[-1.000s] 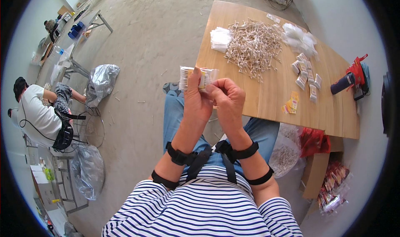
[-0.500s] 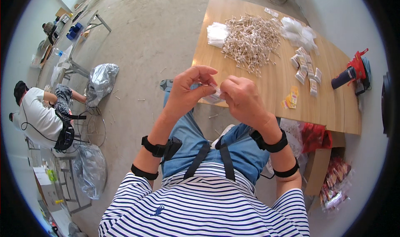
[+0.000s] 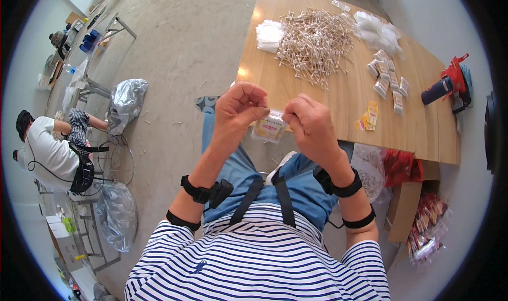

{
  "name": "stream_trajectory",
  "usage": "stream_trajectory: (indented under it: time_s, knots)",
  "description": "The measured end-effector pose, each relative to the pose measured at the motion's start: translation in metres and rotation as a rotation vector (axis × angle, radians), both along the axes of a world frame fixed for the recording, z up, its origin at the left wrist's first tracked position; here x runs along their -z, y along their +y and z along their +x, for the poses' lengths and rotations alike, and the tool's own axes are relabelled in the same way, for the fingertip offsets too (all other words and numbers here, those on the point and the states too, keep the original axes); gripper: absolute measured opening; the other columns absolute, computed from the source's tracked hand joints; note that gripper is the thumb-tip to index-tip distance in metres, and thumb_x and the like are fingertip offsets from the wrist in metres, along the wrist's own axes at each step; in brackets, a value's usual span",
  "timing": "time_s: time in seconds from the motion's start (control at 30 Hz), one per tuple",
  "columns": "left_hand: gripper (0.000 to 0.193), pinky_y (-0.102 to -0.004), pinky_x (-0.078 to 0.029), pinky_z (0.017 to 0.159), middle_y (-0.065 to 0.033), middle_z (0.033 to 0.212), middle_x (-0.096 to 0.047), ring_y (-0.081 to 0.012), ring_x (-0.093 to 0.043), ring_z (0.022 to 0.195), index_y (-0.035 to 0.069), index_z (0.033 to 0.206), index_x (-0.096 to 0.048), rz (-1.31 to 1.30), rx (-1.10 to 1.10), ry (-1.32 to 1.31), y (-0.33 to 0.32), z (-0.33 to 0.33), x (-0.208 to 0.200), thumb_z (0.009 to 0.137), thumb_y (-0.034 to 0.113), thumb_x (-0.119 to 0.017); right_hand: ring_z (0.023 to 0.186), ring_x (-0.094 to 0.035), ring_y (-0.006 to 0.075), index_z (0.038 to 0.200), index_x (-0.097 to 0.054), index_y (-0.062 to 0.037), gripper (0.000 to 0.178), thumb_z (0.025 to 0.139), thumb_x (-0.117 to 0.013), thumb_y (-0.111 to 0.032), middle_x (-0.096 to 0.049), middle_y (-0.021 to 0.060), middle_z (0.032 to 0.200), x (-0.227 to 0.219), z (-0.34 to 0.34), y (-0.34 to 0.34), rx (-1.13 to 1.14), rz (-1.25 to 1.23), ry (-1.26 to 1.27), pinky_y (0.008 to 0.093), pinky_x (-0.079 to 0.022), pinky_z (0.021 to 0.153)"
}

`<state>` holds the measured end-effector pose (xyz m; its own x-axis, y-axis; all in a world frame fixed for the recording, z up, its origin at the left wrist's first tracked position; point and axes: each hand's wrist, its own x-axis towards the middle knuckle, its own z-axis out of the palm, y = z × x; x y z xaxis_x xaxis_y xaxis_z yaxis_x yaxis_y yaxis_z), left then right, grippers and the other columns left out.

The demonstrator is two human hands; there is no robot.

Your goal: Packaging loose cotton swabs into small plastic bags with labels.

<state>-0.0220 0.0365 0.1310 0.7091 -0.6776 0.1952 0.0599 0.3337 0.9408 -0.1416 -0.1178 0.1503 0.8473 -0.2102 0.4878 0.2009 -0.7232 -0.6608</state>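
Across the table (image 3: pixel 413 134), apparently counting a cluster of filled packets (image 3: pixel 393 80) at right as done, leaving a big loose swab pile (image 3: pixel 315 44), far clear bags (image 3: pixel 378 31) and nearer yellow cards (image 3: pixel 372 114) unused. Probably finishing one carded packet (image 3: pixel 269 130), pinching its upper left corner with left hand (image 3: pixel 238 108), upper right with right hand (image 3: pixel 311 122). Holding it at the table's near left corner, hanging between and just below both hands' fingertips.
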Motion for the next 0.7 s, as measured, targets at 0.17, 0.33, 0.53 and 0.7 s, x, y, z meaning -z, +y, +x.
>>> stream_trajectory:
  time_s: [0.17, 0.33, 0.53, 0.7]
  knots:
    - [0.031, -0.0261, -0.053, 0.080, -0.0037, 0.089, -0.066, -0.0114, -0.065, 0.086, 0.000, 0.112, -0.063, 0.259, 0.070, -0.435, -0.005, -0.002, -0.021, 0.083, -0.012, -0.064, 0.076, -0.058, 0.0385, 0.080, -0.056, -0.0001, 0.005, 0.078, -0.062, 0.000, -0.058, 0.0177, 0.079, 0.000, 0.000, 0.000, -0.018, -0.122, 0.004, 0.0462, -0.045, 0.067]
    - [0.024, -0.0271, -0.053, 0.076, -0.0102, 0.088, -0.066, -0.0167, -0.066, 0.081, -0.001, 0.105, -0.062, 0.289, 0.046, -0.618, -0.011, -0.007, -0.023, 0.083, -0.008, -0.063, 0.076, -0.059, 0.0387, 0.081, -0.056, -0.0006, 0.006, 0.078, -0.061, 0.000, -0.059, 0.0176, 0.079, 0.001, -0.001, -0.003, -0.022, -0.153, 0.017, 0.0465, -0.045, 0.068]
    - [0.021, -0.0279, -0.053, 0.076, -0.0087, 0.086, -0.066, -0.0157, -0.066, 0.082, 0.000, 0.104, -0.059, 0.341, 0.003, -0.620, -0.006, -0.001, -0.017, 0.085, -0.006, -0.064, 0.077, -0.061, 0.0391, 0.081, -0.058, 0.0009, 0.005, 0.081, -0.063, -0.002, -0.059, 0.0193, 0.079, 0.006, -0.011, -0.010, -0.017, 0.102, 0.080, 0.0458, -0.047, 0.068]
    - [0.019, -0.0294, -0.053, 0.075, -0.0107, 0.085, -0.066, -0.0187, -0.067, 0.080, 0.000, 0.104, -0.059, 0.331, -0.015, -0.608, -0.008, -0.002, -0.008, 0.086, -0.006, -0.062, 0.076, -0.061, 0.0380, 0.085, -0.060, 0.0011, 0.009, 0.082, -0.066, -0.006, -0.058, 0.0181, 0.080, 0.011, -0.017, -0.014, -0.007, 0.211, 0.201, 0.0454, -0.047, 0.068]
